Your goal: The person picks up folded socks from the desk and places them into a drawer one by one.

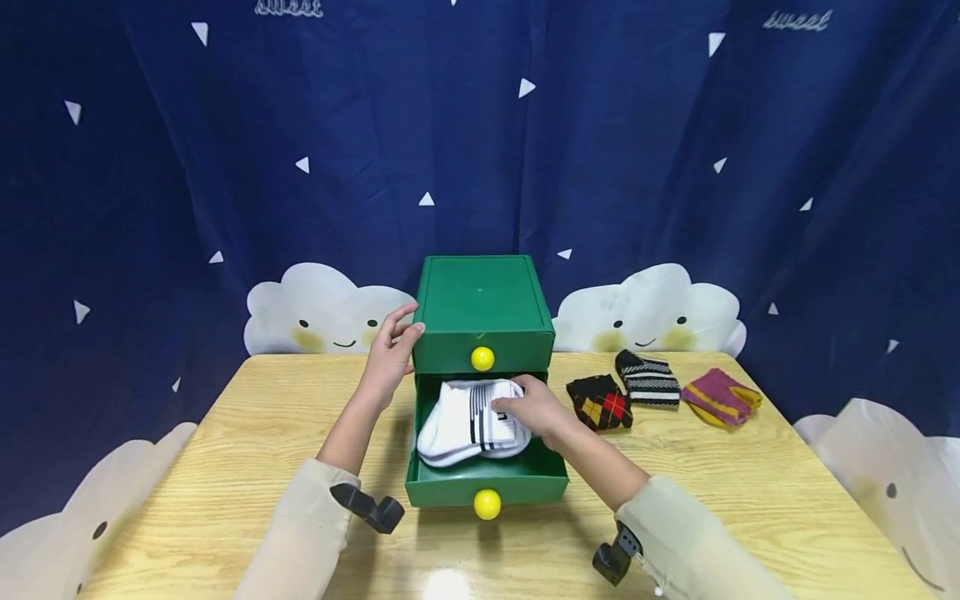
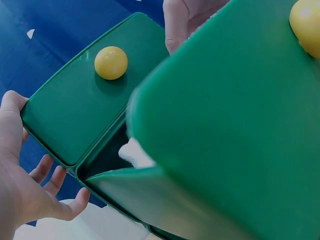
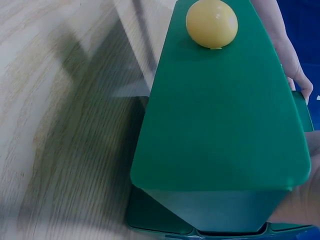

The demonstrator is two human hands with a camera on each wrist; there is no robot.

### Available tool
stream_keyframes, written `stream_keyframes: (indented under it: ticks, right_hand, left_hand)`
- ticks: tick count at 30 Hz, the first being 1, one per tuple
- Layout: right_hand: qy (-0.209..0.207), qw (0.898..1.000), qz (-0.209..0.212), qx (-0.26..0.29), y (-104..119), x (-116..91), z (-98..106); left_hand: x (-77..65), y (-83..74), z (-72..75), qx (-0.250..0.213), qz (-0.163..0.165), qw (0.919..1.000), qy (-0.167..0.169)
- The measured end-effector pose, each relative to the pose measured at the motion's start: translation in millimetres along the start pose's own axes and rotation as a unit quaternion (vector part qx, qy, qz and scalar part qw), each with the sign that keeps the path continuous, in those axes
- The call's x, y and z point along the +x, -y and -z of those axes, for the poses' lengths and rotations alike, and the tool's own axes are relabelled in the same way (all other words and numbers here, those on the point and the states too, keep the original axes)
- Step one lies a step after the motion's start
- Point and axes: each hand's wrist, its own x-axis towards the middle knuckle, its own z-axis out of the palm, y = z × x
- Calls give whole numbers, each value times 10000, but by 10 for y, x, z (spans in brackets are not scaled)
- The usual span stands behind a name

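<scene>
A small green two-drawer cabinet (image 1: 483,292) with yellow knobs stands on the table. Its lower drawer (image 1: 450,492) is pulled out and holds folded white socks (image 1: 453,421) with black stripes. My right hand (image 1: 543,412) reaches into this drawer at the right end of the socks, thumb on top, pinching their edge; the other fingers are largely hidden. On the cabinet's left side rests my left hand (image 1: 388,358), its thumb at the front corner of the closed upper drawer (image 2: 75,110) and its other fingers spread along the side.
Right of the cabinet lie a black argyle sock (image 1: 600,402), a black-and-white striped sock (image 1: 648,379) and a purple-and-yellow sock (image 1: 722,396), each folded. A blue curtain (image 1: 480,125) hangs behind the wooden table (image 1: 285,417).
</scene>
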Motion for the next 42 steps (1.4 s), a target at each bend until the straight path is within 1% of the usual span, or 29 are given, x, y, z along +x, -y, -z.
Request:
stream_keyframes:
  ticks: [3,6,8,12,16,23,27,30,32,35,42]
  right_hand:
    - [32,10000,-18,-70,-9,6,-20]
    - [-80,9999,-69,-73,-12,21,-46]
    - [-172,9998,-118,45,-8,37,-61]
    - [-294,9983,-242,450,-8,95,-78]
    - [-467,9961,-337,675,-15,147,-85]
    - [-879,9888,-484,1106,0,214,-124]
    - [-1121,9845,-344,1304,9,240,-169]
    - [-1209,9823,-212,1415,12,255,-198]
    - [-1215,9816,-168,1463,10,258,-206]
    - [-1107,9824,-178,1493,0,239,-191]
    - [-568,9889,-198,1356,35,112,-110]
  left_hand:
    - [3,13,5,28,-14,10000,21]
    - [4,19,5,32,-11,10000,10]
    - [5,18,4,23,-12,10000,-10]
    - [5,12,-2,26,-35,10000,-32]
    - [0,7,-4,63,-61,10000,-38]
    - [1,-3,-3,58,-43,10000,-45]
    - [-1,-2,-3,69,-26,9999,-70]
    - [-4,4,5,29,-6,10000,-92]
    - [-5,8,9,-12,2,9999,-102]
    - [-2,15,7,-3,-19,10000,-77]
    - [16,17,3,48,-62,10000,-46]
